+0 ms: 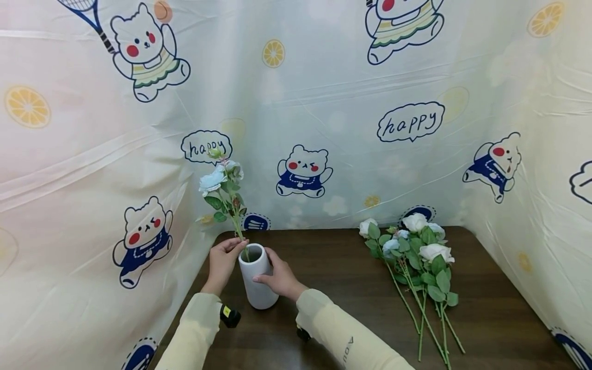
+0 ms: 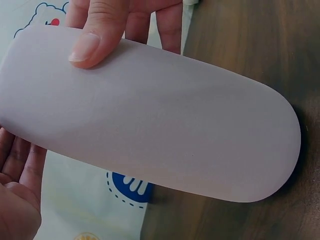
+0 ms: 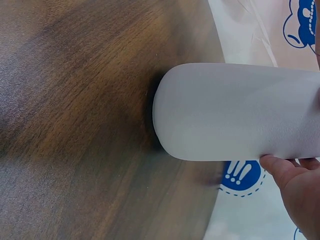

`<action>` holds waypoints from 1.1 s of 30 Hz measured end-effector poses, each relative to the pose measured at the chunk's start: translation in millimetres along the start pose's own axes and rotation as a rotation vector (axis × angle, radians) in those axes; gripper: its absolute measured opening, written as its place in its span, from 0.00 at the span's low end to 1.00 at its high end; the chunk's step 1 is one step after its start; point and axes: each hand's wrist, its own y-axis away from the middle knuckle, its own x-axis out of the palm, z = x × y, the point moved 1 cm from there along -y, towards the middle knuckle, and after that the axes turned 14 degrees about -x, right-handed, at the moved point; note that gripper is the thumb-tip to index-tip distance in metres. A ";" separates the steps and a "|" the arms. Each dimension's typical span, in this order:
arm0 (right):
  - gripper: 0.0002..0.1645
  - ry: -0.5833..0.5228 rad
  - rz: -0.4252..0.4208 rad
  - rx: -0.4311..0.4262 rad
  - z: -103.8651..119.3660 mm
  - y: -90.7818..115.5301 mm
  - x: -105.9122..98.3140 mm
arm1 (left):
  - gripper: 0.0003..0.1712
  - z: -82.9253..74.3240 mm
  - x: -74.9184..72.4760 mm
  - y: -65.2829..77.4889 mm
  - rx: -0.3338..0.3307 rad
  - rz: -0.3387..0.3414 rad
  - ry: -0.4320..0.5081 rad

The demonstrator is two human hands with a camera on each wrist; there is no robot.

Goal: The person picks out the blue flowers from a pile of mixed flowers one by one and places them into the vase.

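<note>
vase [image 1: 260, 289] well apart from loose roses [image 1: 428, 278]

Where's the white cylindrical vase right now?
In the head view, the vase stands just left of centre on the dark wooden table, held in the right hand's grip.

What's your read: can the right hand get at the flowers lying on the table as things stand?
Probably yes, once freed: the right hand is gripping the white vase, but the flowers lie on its own side of the table, with nothing visible standing between.
</note>
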 end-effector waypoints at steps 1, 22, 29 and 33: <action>0.47 0.001 0.000 -0.001 -0.3 -0.1 0.0 | 0.19 0.5 0.4 -0.2 0.001 0.003 0.001; 0.47 -0.003 0.009 -0.005 -3.8 -0.8 -0.2 | 0.22 -0.2 2.4 4.6 -0.061 0.028 0.011; 0.48 -0.003 0.012 -0.004 -3.5 -0.5 -0.1 | 0.23 0.3 2.3 3.7 -0.069 0.022 -0.007; 0.48 -0.002 0.012 -0.006 -3.8 -0.3 -0.1 | 0.22 0.1 2.5 4.7 -0.072 0.032 0.003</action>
